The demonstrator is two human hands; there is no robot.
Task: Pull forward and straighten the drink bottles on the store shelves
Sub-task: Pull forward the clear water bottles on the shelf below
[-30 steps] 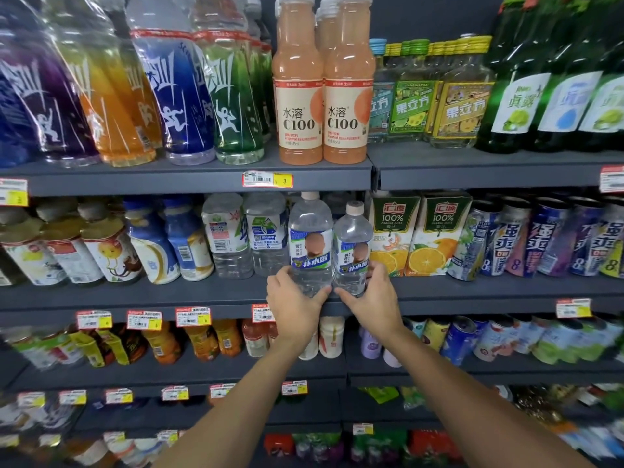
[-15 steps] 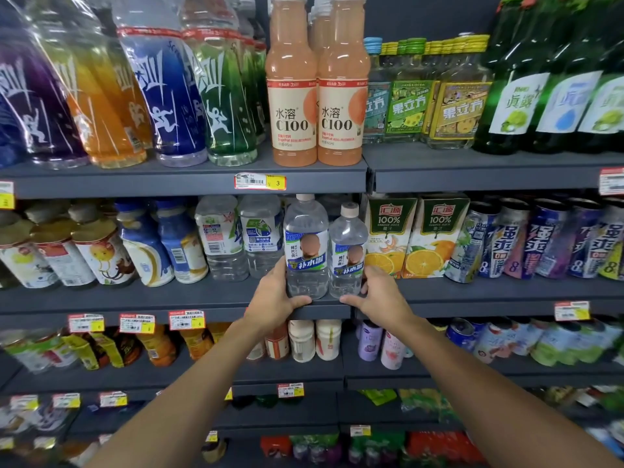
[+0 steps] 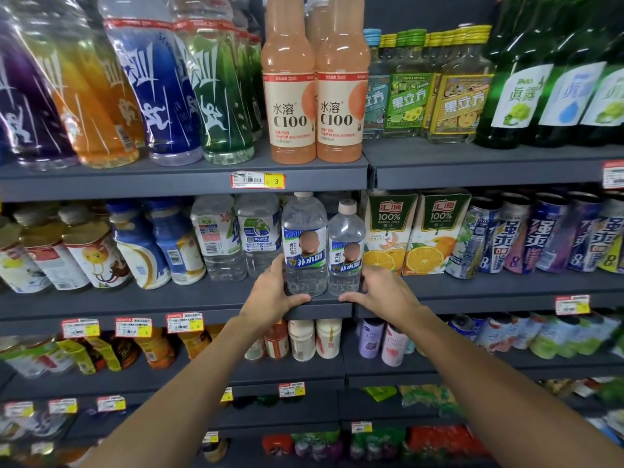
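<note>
A tall bottle (image 3: pixel 304 238) and a short bottle (image 3: pixel 346 244), both clear water, stand side by side at the front edge of the middle shelf (image 3: pixel 472 292). The left hand (image 3: pixel 270 295), at the tall bottle's 8 o'clock, curls fingers and thumb round its base. The right hand (image 3: pixel 383 292), at the short bottle's 4 o'clock, clasps its base. Orange juice cartons (image 3: pixel 415 231) sit at their 3 o'clock.

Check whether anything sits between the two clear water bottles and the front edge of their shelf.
Nothing visible does. The taller clear bottle and the shorter clear bottle stand close to the front edge of the shelf. Only the thumbs of the left hand and right hand lie along that edge.
</note>
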